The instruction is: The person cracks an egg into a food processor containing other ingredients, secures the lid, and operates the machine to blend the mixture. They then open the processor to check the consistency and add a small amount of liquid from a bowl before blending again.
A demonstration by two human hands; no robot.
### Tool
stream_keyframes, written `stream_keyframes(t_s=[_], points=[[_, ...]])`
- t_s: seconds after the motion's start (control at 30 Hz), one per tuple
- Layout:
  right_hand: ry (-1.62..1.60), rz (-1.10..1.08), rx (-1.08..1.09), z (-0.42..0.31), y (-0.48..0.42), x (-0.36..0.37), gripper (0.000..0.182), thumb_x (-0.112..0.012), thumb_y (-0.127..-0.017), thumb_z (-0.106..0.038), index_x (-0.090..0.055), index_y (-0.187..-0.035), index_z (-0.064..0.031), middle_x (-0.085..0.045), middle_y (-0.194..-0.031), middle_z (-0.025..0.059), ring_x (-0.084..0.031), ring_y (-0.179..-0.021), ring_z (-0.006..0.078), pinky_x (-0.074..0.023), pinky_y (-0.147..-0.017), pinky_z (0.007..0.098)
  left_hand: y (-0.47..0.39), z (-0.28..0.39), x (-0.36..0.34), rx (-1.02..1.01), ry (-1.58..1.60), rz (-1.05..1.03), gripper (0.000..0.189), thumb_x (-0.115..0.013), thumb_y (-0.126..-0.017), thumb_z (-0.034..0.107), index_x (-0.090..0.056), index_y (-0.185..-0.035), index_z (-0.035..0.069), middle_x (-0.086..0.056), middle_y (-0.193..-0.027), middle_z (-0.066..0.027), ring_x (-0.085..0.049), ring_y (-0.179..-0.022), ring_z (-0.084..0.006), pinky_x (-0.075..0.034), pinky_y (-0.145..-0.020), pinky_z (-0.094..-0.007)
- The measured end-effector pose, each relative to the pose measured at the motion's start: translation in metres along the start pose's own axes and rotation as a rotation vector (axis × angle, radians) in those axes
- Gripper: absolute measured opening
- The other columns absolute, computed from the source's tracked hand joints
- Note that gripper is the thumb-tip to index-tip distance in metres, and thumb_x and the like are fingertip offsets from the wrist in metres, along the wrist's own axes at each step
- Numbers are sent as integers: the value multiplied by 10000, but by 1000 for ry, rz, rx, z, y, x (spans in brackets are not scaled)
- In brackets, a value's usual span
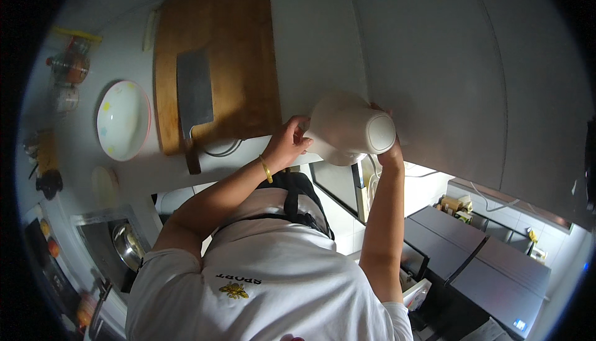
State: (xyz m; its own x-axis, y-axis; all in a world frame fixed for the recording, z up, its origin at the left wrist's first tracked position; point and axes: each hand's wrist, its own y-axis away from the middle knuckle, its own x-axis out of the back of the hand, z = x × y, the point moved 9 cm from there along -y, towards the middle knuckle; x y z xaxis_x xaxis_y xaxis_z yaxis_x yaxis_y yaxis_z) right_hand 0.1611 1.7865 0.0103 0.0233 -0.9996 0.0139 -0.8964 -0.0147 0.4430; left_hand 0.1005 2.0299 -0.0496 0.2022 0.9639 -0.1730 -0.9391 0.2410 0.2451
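Both my hands hold a cream-coloured vessel [347, 127] just past the counter's front edge. It is tipped on its side, with its rounded base turned to the right. My left hand [288, 143], a gold bangle on its wrist, pinches the vessel's left edge between thumb and fingers. From the right, my right hand [391, 152] wraps round the base end; its fingertips show on the far side. What is inside the vessel is hidden. Left of it lies a wooden cutting board [242, 52], bearing a cleaver [194, 89] whose handle sticks out past the board's near edge.
A white bowl with a pink rim [125, 120] stands left of the board. Jars [74, 66] line the far left. A metal basin [128, 245] sits in the sink at lower left. Grey panels [428, 71] rise at right; a grey refrigerator [503, 285] stands lower right.
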Motion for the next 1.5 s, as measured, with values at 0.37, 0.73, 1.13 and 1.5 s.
stream_keyframes(t_s=[0.37, 0.73, 1.13, 1.5], points=[[-78, 53, 57, -6, 25, -11, 793, -373, -996, -634, -416, -1466, 3, -547, -1387, 163, -562, -1243, 262, -484, -1025, 383, 0, 32, 12, -82, -376, 48, 436, -730, -793, 72, -630, -1217, 42, -582, -875, -152, -596, -833, -298, -507, -785, -408], [-278, 194, 21, 11, 11, 15, 554, -543, -985, -515, -641, -1220, -24, -683, -1100, 131, -658, -1020, 242, -565, -883, 412, 11, 58, -2, -142, -769, -9, 564, -701, -854, 140, -497, -1369, 34, -592, -1021, -223, -663, -862, -376, -561, -742, -424], [-383, 166, 20, -18, 56, 18, 729, -412, -994, -615, -564, -1347, 4, -600, -1305, 165, -603, -1147, 291, -517, -963, 430, 36, 100, -26, -236, -633, -73, 396, -712, -869, 241, -619, -1179, 12, -575, -1086, -210, -669, -912, -338, -575, -800, -413], [-283, 247, 26, -22, 78, 41, 934, -265, -957, -725, -387, -1484, 36, -410, -1520, 224, -422, -1386, 328, -314, -1162, 433, 63, 124, -62, -344, -590, -221, 585, -636, -940, 205, -418, -1413, -62, -516, -1091, -198, -654, -671, -227, -594, -558, -305]])
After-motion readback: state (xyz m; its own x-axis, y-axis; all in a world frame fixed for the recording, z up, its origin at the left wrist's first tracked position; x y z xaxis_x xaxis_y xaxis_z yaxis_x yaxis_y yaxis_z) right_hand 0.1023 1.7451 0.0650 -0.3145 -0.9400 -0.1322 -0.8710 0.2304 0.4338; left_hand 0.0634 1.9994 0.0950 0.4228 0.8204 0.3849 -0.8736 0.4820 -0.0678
